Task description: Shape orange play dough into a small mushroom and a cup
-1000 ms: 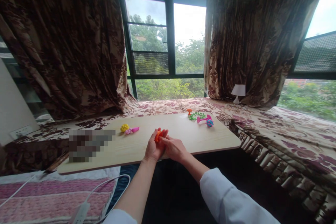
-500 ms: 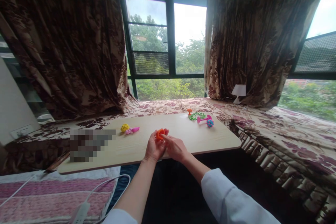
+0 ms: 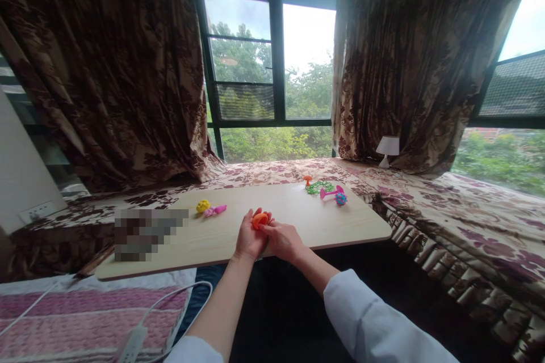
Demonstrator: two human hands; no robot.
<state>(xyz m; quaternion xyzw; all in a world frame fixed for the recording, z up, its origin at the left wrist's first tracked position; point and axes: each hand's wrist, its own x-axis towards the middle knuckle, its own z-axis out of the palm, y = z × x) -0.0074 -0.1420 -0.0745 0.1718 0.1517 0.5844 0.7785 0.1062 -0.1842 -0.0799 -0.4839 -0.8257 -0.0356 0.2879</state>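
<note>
Both hands meet over the near middle of the light wooden tabletop (image 3: 204, 247). My left hand (image 3: 249, 241), palm up, has its fingers curled round a small orange cup-shaped toy (image 3: 259, 220). From the right, my right hand (image 3: 286, 239) pinches the toy's near edge; its fingertips are partly hidden. The toy looks soft and its rim is bent. Left of the hands lie a yellow knobbly ball (image 3: 203, 205) and a pink toy (image 3: 216, 210). At the back right are an orange mushroom-shaped piece (image 3: 307, 181), a green bead string (image 3: 318, 187), a pink toy with flared ends (image 3: 328, 193) and a blue spiky ball (image 3: 340, 199).
A blurred patch (image 3: 145, 233) covers the tabletop's left end. Beyond stands a window seat with floral cloth (image 3: 272, 170) and a white lamp (image 3: 387, 150). Lower left, a power strip (image 3: 133, 345) with a white cable rests on a pink quilt (image 3: 85, 317).
My right fingers have shifted from the toy's opening to its near edge. The orange toy has turned slightly in my left hand and its rim looks more folded.
</note>
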